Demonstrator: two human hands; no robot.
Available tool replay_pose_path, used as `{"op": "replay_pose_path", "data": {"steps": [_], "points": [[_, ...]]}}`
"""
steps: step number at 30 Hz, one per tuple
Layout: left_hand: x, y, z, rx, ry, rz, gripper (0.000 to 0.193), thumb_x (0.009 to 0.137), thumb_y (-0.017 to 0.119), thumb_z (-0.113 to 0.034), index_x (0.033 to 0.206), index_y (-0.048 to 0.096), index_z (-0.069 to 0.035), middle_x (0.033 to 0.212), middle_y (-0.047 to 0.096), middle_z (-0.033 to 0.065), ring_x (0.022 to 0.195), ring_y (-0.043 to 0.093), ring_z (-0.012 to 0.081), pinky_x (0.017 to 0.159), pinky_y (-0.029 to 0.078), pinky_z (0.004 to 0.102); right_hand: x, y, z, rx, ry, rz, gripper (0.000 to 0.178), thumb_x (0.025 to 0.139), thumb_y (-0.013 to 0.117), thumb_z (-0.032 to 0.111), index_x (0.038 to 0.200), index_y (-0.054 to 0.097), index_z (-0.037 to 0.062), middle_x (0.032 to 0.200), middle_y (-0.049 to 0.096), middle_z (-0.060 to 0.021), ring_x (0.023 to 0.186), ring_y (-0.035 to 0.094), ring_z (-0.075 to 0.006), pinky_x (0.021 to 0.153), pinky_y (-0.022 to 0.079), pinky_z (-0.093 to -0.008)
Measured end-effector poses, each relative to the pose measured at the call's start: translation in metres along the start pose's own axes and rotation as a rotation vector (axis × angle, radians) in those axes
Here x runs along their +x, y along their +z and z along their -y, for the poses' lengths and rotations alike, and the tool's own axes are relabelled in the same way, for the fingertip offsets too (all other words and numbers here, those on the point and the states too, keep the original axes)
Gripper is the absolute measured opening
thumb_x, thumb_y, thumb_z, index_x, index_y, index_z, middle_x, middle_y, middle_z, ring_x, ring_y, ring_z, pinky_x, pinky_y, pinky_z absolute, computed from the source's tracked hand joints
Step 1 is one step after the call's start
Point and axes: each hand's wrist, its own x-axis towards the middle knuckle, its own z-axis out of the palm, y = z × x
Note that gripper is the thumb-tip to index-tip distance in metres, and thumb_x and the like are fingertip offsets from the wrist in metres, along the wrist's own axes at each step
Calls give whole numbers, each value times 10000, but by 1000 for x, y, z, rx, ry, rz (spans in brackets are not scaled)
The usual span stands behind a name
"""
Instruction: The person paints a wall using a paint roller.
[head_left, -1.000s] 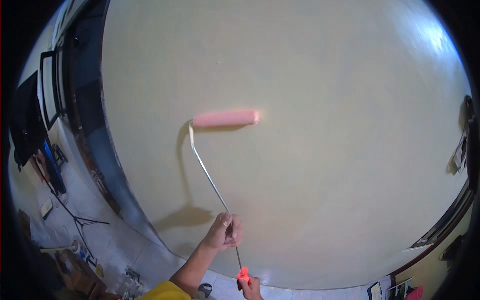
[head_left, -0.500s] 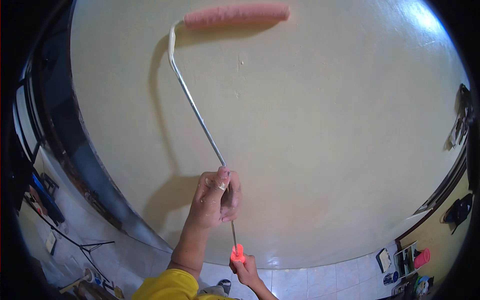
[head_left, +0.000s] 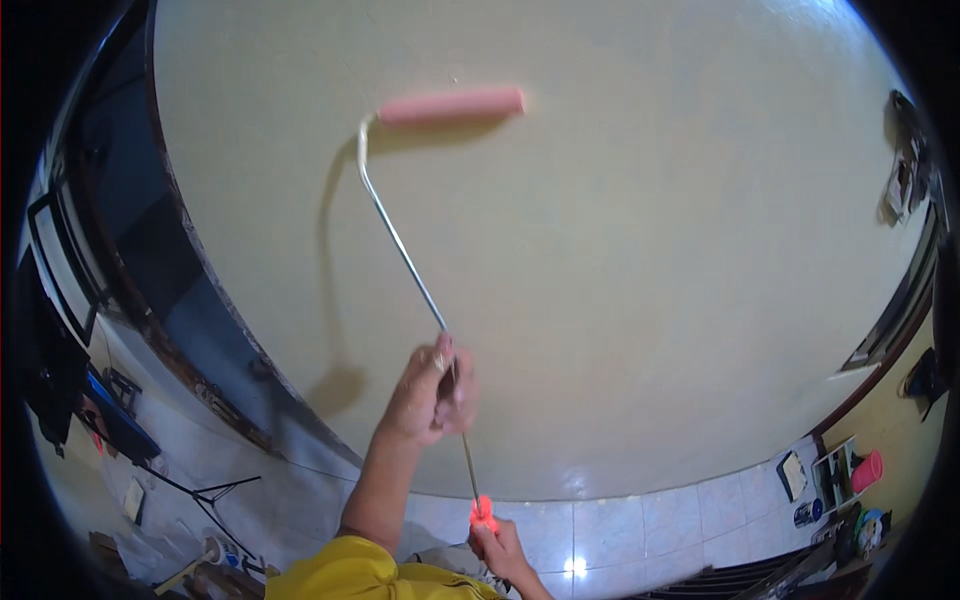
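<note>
A paint roller with a pink sleeve [head_left: 452, 106] lies against or close to the pale cream wall [head_left: 640, 260]; its shadow falls just beneath. From the sleeve's left end a bent metal rod [head_left: 402, 245] slants down to my hands. My left hand [head_left: 430, 390], spotted with paint, is closed round the rod partway along. Lower down, my right hand [head_left: 500, 548] grips the bright orange handle [head_left: 483, 514]. A yellow sleeve [head_left: 335, 570] covers my left upper arm.
A dark doorway opening [head_left: 170, 230] borders the wall on the left. A black stand [head_left: 205, 494] with splayed legs is at lower left. Pale floor tiles [head_left: 610, 530] run below the wall. At right are a small rack [head_left: 832, 480], a pink bucket [head_left: 867, 470] and hanging dark items [head_left: 908, 150].
The roller has come down the wall: a small mark formerly below the sleeve now shows above it. Both hands keep their grips. My view has shifted, bringing more floor into sight.
</note>
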Motion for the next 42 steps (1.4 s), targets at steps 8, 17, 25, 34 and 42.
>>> {"op": "replay_pose_path", "data": {"steps": [8, 17, 25, 34, 42], "points": [[29, 37, -70, 66, 132, -105, 537, 953, 341, -507, 585, 381, -117, 414, 206, -56, 303, 207, 65, 281, 206, 207, 19, 7, 81, -16, -60, -11, 351, 949, 476, 274, 689, 477, 39, 547, 413, 38, 489, 369, -46, 433, 306, -233], [-40, -18, 18, 47, -118, -112, 536, 941, 374, -517, 599, 411, -106, 433, 234, -51, 326, 235, 66, 315, 220, 212, -16, 36, -61, 176, 22, 4, 346, 955, 461, 286, 695, 469, 59, 535, 418, 31, 451, 383, -49, 409, 304, -224], [-19, 4, -33, 92, -31, -96, 526, 951, 370, -493, 602, 412, -101, 428, 246, -48, 311, 266, 69, 301, 259, 220, -7, 33, -4, 218, 64, 118, 373, 967, 438, 320, 693, 447, 66, 522, 401, 23, 419, 367, -64, 383, 303, -232], [-13, -3, -58, -19, 0, 144, 556, 979, 331, -432, 595, 453, -48, 436, 347, -7, 323, 362, 91, 328, 380, 261, -13, 54, 13, 361, 101, 162, 373, 968, 430, 331, 711, 436, 61, 553, 380, 23, 448, 352, -68, 411, 301, -227], [-19, -45, -32, 39, -131, 207, 581, 971, 337, -452, 589, 469, -35, 424, 366, 24, 318, 354, 109, 356, 420, 294, 4, 90, -57, 206, -54, -139, 355, 960, 431, 314, 733, 470, 43, 533, 401, 16, 444, 374, -69, 409, 302, -224]]}}
